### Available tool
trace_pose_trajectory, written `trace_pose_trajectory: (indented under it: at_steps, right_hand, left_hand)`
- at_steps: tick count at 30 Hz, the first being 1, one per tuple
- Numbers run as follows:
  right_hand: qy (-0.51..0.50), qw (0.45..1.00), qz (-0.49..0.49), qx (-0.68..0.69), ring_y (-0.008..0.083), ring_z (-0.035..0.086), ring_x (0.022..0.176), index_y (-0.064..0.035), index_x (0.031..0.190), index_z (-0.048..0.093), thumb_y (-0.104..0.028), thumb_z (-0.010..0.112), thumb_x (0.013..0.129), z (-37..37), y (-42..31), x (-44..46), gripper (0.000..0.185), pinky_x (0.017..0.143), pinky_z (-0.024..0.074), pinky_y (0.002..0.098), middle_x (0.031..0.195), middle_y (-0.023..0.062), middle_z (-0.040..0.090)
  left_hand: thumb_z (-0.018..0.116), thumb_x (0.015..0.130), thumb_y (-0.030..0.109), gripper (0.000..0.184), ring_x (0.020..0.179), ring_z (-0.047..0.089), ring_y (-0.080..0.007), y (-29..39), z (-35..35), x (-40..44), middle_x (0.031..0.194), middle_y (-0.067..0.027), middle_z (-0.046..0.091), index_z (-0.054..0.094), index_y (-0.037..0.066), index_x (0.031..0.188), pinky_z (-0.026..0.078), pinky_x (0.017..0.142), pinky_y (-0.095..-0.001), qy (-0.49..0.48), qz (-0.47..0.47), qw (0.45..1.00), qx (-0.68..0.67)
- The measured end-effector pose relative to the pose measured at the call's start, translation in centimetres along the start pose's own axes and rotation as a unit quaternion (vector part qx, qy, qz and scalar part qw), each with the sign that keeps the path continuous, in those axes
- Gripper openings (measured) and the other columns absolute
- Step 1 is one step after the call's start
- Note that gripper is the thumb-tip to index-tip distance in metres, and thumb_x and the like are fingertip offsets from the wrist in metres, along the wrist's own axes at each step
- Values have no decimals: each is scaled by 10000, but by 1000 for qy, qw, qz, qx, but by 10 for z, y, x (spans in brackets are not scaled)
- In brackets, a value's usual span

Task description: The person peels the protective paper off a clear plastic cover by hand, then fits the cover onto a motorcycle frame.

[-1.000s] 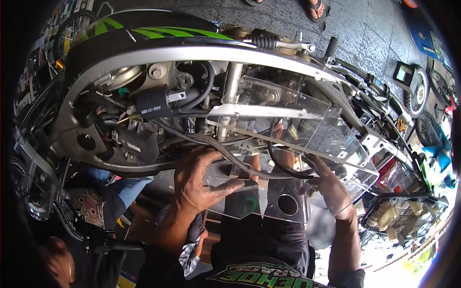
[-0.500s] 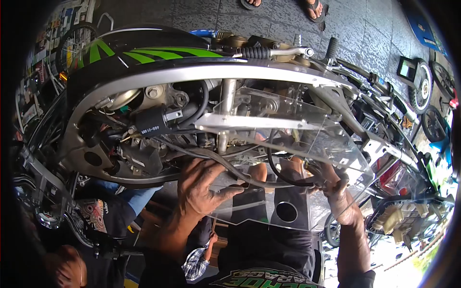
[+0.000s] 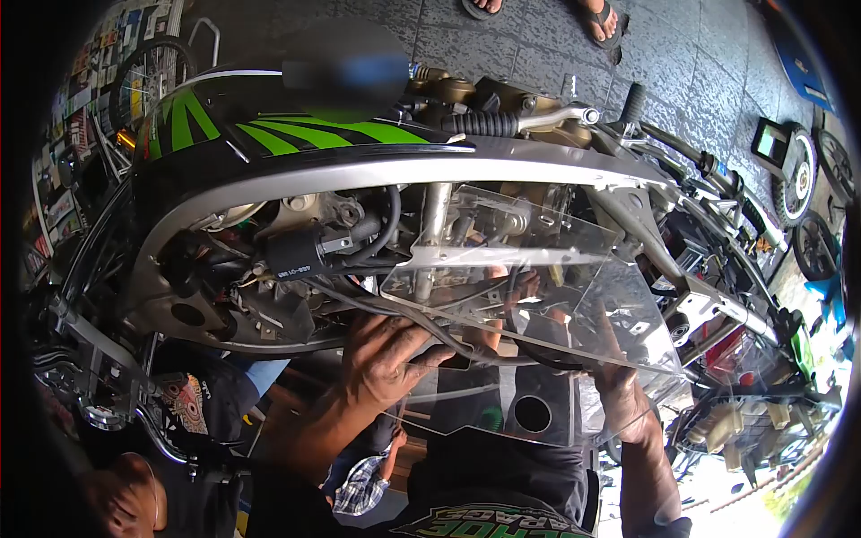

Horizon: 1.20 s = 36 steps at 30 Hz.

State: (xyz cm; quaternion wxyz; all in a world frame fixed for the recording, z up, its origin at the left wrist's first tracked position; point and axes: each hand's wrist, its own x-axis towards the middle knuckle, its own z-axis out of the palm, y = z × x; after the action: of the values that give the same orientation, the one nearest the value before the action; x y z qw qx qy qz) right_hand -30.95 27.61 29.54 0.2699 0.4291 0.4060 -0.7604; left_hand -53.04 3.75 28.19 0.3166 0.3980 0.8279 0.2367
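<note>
A clear plastic sheet [image 3: 650, 332] with bends and a notched lower edge lies across the open side of a motorcycle's silver frame [image 3: 386, 170]. My left hand [image 3: 386, 359] curls at the sheet's left side, its thumb pointing right, beside a dark hose [image 3: 435, 330]. At the lower right, my right hand [image 3: 621, 390] grips the sheet near the hose's far end; its fingers show partly through the plastic. Left of the sheet, a black cylindrical part [image 3: 294, 255] with white print sits among wires. My fingertips are partly hidden.
Green-striped bodywork [image 3: 332, 134] runs along the top, partly behind a dark blur. A person's sandaled feet [image 3: 603, 22] stand beyond. Another person [image 3: 126, 493] is at the lower left. Wheels [image 3: 796, 175] and a parts-filled crate [image 3: 744, 426] are at the right.
The motorcycle and tiled floor have shifted lower in view. Both hands stay at the sheet, and its right end has swung slightly downward. A dark blur now covers part of the bodywork.
</note>
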Motion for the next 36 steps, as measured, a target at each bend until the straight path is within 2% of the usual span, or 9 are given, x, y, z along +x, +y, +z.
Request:
trace_pose_trajectory:
  at_steps: [13, 14, 16, 17, 20, 27, 32, 34, 36]
  right_hand:
    - [10, 997, -44, -66, 272, 351, 1416, -17, 1580, 8, -747, 237, 932, 2, 13, 3, 1003, 1169, 258, 379, 1517, 189, 401]
    - [18, 996, -86, -16, 234, 428, 1306, -22, 1554, 140, -415, 311, 976, 5, 15, 6, 720, 1115, 301, 350, 1477, 177, 453]
    - [13, 999, -40, 16, 237, 445, 1327, -41, 1564, 216, -552, 331, 1040, 6, -3, 12, 741, 1125, 281, 363, 1527, 187, 411]
    - [47, 999, -19, -16, 287, 320, 1447, -58, 1588, 148, -914, 171, 806, 9, 2, 14, 1160, 1176, 195, 393, 1602, 175, 287]
    - [27, 999, -2, -39, 307, 235, 1490, -56, 1591, 100, -965, 180, 708, 15, -13, 18, 1269, 1197, 162, 415, 1636, 169, 197]
    - [85, 995, -50, -23, 361, 542, 1276, -100, 1596, 116, -915, 229, 804, 22, 3, 21, 1142, 958, 480, 429, 1578, 224, 305]
    - [112, 988, -98, -38, 303, 632, 1032, -111, 1594, 169, -832, 461, 813, 15, 28, 23, 1103, 876, 481, 405, 1501, 263, 402]
    - [112, 981, -96, 125, 226, 623, 1023, -23, 1565, 232, -640, 711, 785, 13, 34, 18, 1104, 827, 491, 324, 1479, 233, 438]
    - [55, 993, -92, 47, 273, 584, 1142, -16, 1571, 200, -414, 653, 804, 6, 33, 9, 976, 908, 476, 361, 1494, 238, 427]
  left_hand:
    - [857, 714, 164, 352, 934, 688, -292, -11, -1, 1, 1019, -93, 731, 736, 57, 1026, 535, 846, -396, -4, 12, 999, -41]
    - [853, 714, 164, 350, 936, 680, -293, -13, 2, -2, 1019, -92, 721, 724, 64, 1024, 527, 843, -403, 8, 13, 1000, -24]
    - [837, 721, 161, 326, 938, 667, -301, -13, 9, -3, 1007, -95, 707, 704, 67, 1003, 514, 840, -412, 41, 23, 999, 1]
    - [837, 721, 161, 326, 938, 667, -301, -14, 10, -3, 1007, -95, 707, 704, 67, 1003, 514, 840, -412, 46, 24, 999, -7]
    - [816, 737, 169, 299, 916, 657, -301, -14, 11, -4, 969, -101, 695, 700, 69, 994, 504, 847, -418, 58, 24, 998, 14]
    - [784, 773, 201, 209, 879, 658, -265, -19, 18, -9, 912, -60, 691, 681, 85, 913, 502, 808, -403, 91, 52, 994, 22]
    - [779, 783, 225, 215, 877, 659, -258, -23, 22, -9, 901, -57, 692, 679, 80, 907, 499, 812, -399, 102, 68, 992, 16]
    - [778, 788, 232, 221, 886, 660, -256, -24, 23, -10, 911, -63, 692, 682, 78, 915, 500, 810, -398, 109, 69, 991, 25]
    - [772, 801, 227, 222, 890, 659, -270, -23, 21, -10, 910, -67, 689, 682, 75, 935, 501, 803, -400, 109, 68, 991, 41]
